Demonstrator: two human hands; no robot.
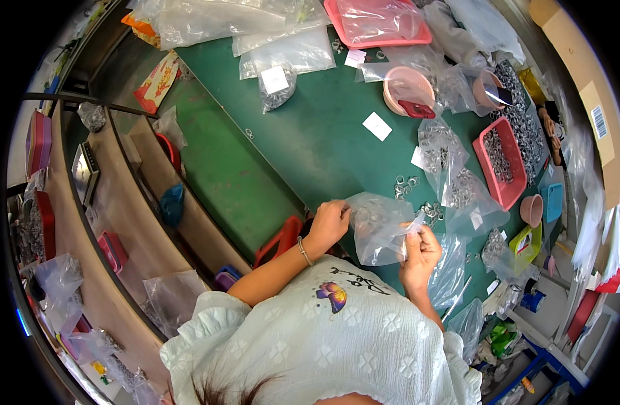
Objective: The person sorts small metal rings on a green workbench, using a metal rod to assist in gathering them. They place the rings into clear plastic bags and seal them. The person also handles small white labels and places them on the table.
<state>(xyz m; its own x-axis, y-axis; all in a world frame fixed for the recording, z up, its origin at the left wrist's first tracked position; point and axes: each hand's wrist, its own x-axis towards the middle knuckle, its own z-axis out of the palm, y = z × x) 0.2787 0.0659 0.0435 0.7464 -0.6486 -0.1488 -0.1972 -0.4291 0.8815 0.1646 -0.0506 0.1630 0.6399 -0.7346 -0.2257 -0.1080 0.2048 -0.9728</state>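
Note:
Between my hands hangs a clear plastic bag (pixel 376 233), spread out above the table's near edge. My left hand (pixel 329 226) is closed at the bag's left side, its fingertips pinching the film. On the other side my right hand (pixel 420 256) grips the bag's right edge between thumb and fingers. Small metal rings (pixel 406 185) lie loose on the green table just beyond the bag, with a second cluster of rings (pixel 431 213) close to my right fingertips. What the bag holds, if anything, I cannot make out.
Filled clear bags (pixel 461 190) lie to the right, near a pink basket (pixel 500 162) of metal parts. Farther off stand a round pink basket (pixel 408 90) with a red phone and a tied bag (pixel 277 88). Shelves (pixel 141 223) line the left; a red stool (pixel 279 241) stands below.

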